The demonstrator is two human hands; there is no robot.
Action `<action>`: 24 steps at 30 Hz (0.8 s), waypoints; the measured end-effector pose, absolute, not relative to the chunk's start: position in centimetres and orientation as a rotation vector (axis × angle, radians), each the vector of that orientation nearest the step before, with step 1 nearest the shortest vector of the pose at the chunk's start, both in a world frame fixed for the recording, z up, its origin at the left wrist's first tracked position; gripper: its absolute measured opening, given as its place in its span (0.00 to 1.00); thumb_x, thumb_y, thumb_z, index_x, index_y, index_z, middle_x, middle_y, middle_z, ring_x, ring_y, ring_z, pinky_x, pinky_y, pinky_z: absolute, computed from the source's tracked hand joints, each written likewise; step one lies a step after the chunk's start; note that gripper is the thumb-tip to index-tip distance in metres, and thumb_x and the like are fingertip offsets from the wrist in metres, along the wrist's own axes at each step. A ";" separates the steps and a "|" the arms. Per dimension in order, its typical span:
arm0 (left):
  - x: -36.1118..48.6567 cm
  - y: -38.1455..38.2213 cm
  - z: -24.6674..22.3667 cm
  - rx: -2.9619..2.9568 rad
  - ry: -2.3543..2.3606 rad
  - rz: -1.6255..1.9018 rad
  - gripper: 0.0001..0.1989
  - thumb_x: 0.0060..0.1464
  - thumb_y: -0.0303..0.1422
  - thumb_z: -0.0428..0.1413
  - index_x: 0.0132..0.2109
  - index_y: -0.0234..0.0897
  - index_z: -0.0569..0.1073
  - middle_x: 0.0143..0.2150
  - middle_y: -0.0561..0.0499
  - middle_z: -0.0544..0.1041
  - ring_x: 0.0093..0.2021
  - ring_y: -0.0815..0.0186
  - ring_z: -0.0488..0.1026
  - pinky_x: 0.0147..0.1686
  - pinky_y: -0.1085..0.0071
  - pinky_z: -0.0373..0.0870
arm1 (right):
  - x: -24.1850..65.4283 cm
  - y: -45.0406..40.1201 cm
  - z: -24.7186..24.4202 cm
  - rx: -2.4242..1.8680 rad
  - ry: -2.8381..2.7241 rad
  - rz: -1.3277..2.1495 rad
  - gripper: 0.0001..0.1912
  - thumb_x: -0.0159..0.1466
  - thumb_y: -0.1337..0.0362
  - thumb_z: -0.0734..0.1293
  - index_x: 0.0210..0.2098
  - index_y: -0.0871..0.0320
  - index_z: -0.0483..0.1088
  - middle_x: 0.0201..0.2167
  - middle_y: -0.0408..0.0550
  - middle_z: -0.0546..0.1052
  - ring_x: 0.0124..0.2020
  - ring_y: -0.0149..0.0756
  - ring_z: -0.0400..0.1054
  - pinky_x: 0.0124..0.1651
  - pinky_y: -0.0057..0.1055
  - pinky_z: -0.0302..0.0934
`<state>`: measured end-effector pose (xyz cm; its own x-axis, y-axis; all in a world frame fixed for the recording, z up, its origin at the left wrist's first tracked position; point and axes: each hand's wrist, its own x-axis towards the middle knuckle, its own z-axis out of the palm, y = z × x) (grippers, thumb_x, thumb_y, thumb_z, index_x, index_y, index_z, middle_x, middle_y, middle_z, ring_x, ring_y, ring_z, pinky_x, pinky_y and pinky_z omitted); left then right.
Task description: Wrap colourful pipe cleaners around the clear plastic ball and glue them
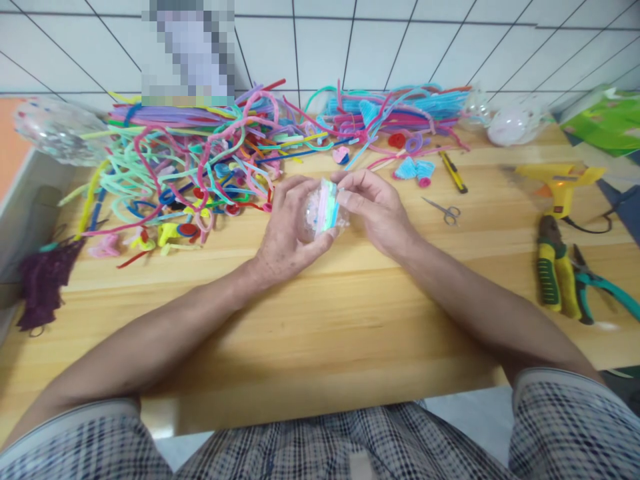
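Observation:
Between both hands, over the middle of the table, is a clear round ball [311,217] with small specks inside. A shiny pastel strip [327,205] in pink, green and blue runs across its face. My left hand [285,230] wraps round the ball from the left, its thumb along the lower edge. From the right, the bent fingers and thumb of my right hand [377,207] press on the edge of the strip. The fingertips behind the ball are hidden.
Tangled pipe cleaners [200,153] heap along the back wall. To the right lie a yellow cutter [453,172], small scissors [444,211], a yellow glue gun [557,180], wire strippers [555,267] and teal pliers [600,283]. Clear balls [515,121] stand at the back right.

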<state>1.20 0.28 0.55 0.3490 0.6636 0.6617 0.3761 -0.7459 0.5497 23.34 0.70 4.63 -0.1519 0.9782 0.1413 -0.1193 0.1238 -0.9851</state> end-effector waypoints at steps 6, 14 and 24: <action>1.2 -0.1 1.1 2.352 0.917 1.369 0.39 0.69 0.58 0.68 0.77 0.52 0.64 0.71 0.39 0.73 0.74 0.42 0.73 0.77 0.34 0.74 | 23.2 0.5 4.8 -0.952 -1.299 1.276 0.12 0.64 0.54 0.82 0.41 0.46 0.79 0.57 0.44 0.85 0.63 0.47 0.80 0.70 0.49 0.76; 1.3 -0.3 1.7 2.420 0.938 1.374 0.35 0.73 0.56 0.64 0.76 0.49 0.64 0.69 0.38 0.73 0.71 0.44 0.74 0.72 0.34 0.78 | 22.7 0.3 4.6 -0.961 -1.272 1.288 0.18 0.63 0.56 0.80 0.51 0.46 0.76 0.55 0.43 0.86 0.63 0.45 0.79 0.76 0.50 0.73; 1.3 -0.6 1.7 2.375 0.942 1.361 0.34 0.73 0.54 0.64 0.76 0.52 0.64 0.69 0.39 0.72 0.72 0.43 0.73 0.73 0.33 0.78 | 22.6 0.2 4.5 -0.953 -1.247 1.370 0.18 0.65 0.55 0.79 0.52 0.47 0.76 0.55 0.45 0.85 0.63 0.47 0.79 0.74 0.51 0.74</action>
